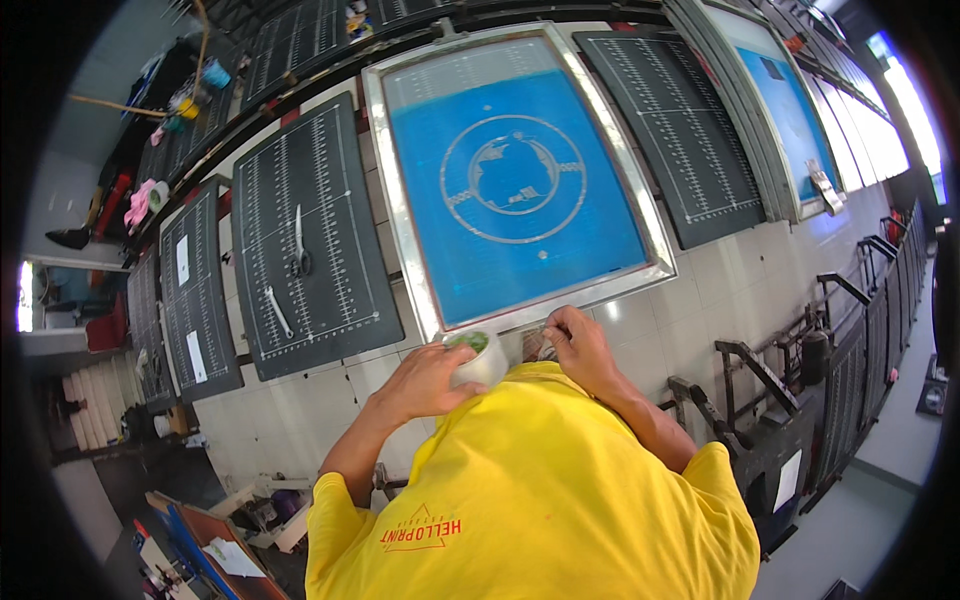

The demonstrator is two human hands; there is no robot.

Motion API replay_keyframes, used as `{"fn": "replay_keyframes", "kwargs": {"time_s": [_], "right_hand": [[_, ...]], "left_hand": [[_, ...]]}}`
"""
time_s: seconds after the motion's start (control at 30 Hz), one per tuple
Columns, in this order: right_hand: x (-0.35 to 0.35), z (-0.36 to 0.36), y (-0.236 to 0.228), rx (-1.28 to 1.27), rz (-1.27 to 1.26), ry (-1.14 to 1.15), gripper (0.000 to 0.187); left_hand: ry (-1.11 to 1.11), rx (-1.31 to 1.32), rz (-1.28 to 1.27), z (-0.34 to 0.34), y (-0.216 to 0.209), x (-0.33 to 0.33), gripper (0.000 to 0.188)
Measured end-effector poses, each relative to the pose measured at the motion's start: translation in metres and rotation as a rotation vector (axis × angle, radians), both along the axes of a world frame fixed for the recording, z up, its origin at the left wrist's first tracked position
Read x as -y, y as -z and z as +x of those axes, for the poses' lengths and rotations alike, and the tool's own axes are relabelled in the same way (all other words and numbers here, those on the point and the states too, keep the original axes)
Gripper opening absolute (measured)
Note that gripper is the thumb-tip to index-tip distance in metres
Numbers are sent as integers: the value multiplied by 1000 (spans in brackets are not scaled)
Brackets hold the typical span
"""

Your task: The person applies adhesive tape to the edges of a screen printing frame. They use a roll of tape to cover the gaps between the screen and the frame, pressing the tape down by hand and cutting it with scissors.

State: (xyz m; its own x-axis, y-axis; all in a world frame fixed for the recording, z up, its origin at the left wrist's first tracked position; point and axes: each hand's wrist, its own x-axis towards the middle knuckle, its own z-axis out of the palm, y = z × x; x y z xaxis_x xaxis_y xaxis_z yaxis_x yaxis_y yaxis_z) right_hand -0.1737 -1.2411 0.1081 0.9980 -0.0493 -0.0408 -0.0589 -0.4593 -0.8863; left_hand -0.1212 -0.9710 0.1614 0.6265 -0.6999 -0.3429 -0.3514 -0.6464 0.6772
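My left hand (425, 382) is wrapped round a white cup (484, 371) close to my yellow shirt. Something green shows inside the cup's mouth. To its right, my right hand (583, 350) is closed, thumb and fingers pinched together; a small pale thing shows beside the fingers, too unclear to name. Just beyond both hands lies a screen printing frame (622, 145) with a metal rim. Its mesh is coated blue and bears a round design with a ring about it.
Left of the frame, a dark ruled board (340, 240) carries scissors (301, 243) and a wrench (278, 312). Another dark board (668, 120) lies on the right, near a second blue screen (790, 115). Metal brackets (760, 375) jut out at lower right.
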Motion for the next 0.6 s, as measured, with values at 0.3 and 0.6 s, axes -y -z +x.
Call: {"fn": "replay_keyframes", "kwargs": {"time_s": [0.3,0.6], "right_hand": [[144,-2,46,38,-224,527,10],[178,28,63,-79,-490,540,16]], "left_hand": [[-206,10,43,26,4,-62,34],[-309,111,63,29,25,-47,41]]}}
